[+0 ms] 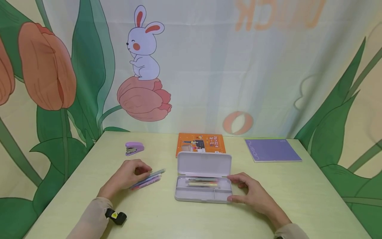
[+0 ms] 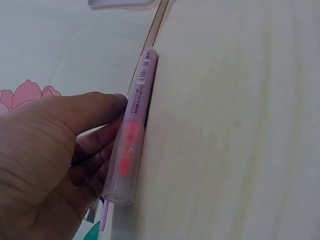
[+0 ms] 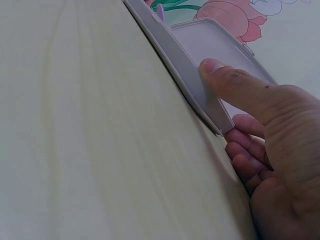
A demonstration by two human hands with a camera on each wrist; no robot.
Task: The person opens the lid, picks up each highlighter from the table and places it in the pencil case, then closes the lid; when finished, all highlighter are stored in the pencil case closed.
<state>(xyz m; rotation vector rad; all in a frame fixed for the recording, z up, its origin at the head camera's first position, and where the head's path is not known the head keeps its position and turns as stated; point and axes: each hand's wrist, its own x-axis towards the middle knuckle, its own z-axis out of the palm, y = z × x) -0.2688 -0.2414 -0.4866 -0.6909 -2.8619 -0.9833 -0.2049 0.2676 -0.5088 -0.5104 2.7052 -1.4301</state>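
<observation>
Pens (image 1: 150, 181), a small bundle, lie slantwise on the left part of the tabletop (image 1: 161, 219), left of the pencil case (image 1: 194, 193). Left grip (image 1: 128, 174): nearly closed, thumb and curled fingers pinching the bundle along its far side; thumb tip meets a lilac barrel in the left wrist view. Right grip (image 1: 253, 192): parted by the depth of the case, grasping its right end, thumb at the near corner, fingers at the far one.

Materials: pens slender, round, smooth plastic, in lilac and greyish green; the nearest carries a printed barcode and a clear cap with reddish parts inside. Case pale grey-lilac, plastic-looking, rectangular with rounded corners; lid (image 1: 204, 163) raised at the far side. Its far compartment holds several pens, one cream-yellow (image 1: 203, 184); the near strip is divided into a long left cell and a short right one. Tabletop pale, with faint wood-like grain.

Farther out: lilac stapler (image 1: 134, 148) at far left; orange book (image 1: 200, 142) just behind the case; purple notebook (image 1: 273, 151) at far right. Backdrop: softly creased cloth (image 1: 203, 73) printed with tulips and a rabbit.
</observation>
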